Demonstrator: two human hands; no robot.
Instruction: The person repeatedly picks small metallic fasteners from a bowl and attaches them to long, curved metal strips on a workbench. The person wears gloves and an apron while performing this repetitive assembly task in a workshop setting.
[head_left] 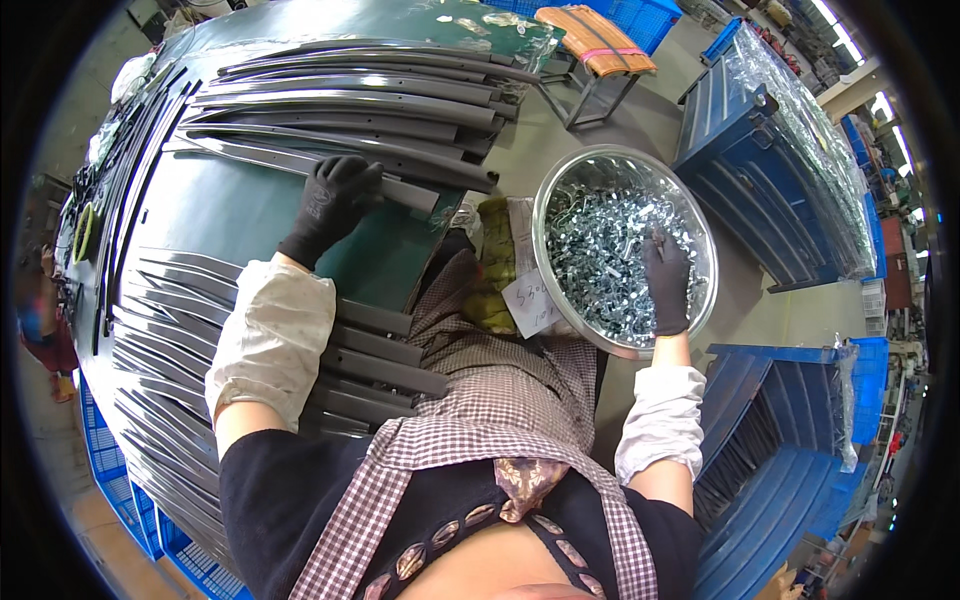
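Observation:
My left hand [335, 203], in a black glove, is closed with its fingers curled over a dark grey strip [410, 195] near its right end. This strip lies on the green table [215, 205], just below a stack of similar long strips [340, 105]. To the right, a round clear-rimmed bowl [541, 235] is filled with small shiny metal pieces [600, 250]. My right hand [667, 285], gloved in black too, reaches into the bowl with its fingers bunched among the pieces. What its fingertips hold cannot be made out.
More dark strips [180, 340] cover the table's near left part. A white paper with handwriting [528, 303] sits against the bowl's left side. Blue metal bins [770, 170] stand on the right. An orange-topped stool [597, 42] is beyond the table; blue crates [110, 450] line its left edge.

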